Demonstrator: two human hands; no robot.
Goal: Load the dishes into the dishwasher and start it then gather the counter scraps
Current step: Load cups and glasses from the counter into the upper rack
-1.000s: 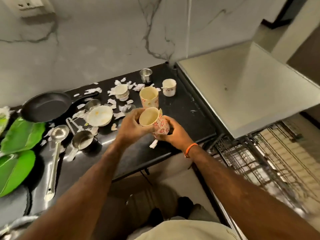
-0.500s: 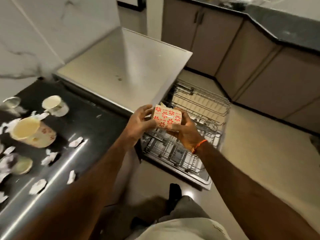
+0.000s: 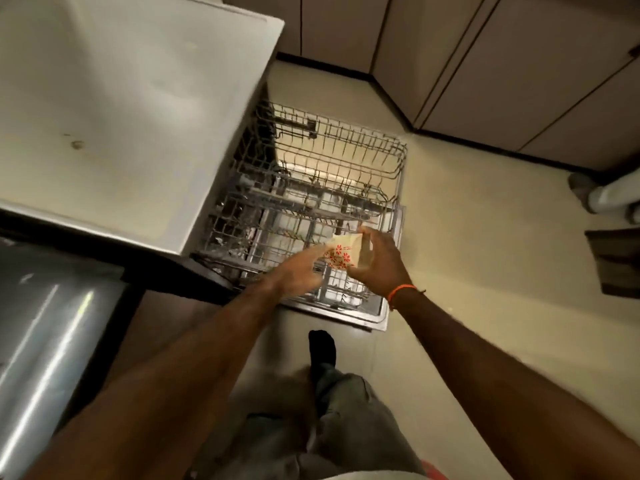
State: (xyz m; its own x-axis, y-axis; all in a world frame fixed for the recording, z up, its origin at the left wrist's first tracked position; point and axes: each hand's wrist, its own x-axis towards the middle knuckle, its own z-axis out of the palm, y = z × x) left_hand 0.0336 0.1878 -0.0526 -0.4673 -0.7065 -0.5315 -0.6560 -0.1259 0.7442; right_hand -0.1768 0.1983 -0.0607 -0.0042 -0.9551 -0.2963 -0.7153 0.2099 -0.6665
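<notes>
A cream cup with red flower print (image 3: 341,252) is held upside down over the near right part of the pulled-out dishwasher rack (image 3: 394,161). My right hand (image 3: 379,263) grips the cup from the right side, fingers curled round it. My left hand (image 3: 299,271) is blurred, its fingers stretched toward the cup's left side and touching it at most at the tips. The wire rack holds no dishes that I can see. The dishwasher's white top (image 3: 114,105) fills the upper left.
The dark counter edge (image 3: 156,275) and a shiny steel surface (image 3: 48,323) lie at the left. Beige cabinets (image 3: 502,71) line the back and right. The open dishwasher door (image 3: 377,320) lies low in front of my feet (image 3: 322,348). Pale floor spreads to the right.
My view swung from the cluttered counter to the dishwasher. Both hands carried the cup right and down over the rack, turning it upside down. My left hand has loosened from the cup.
</notes>
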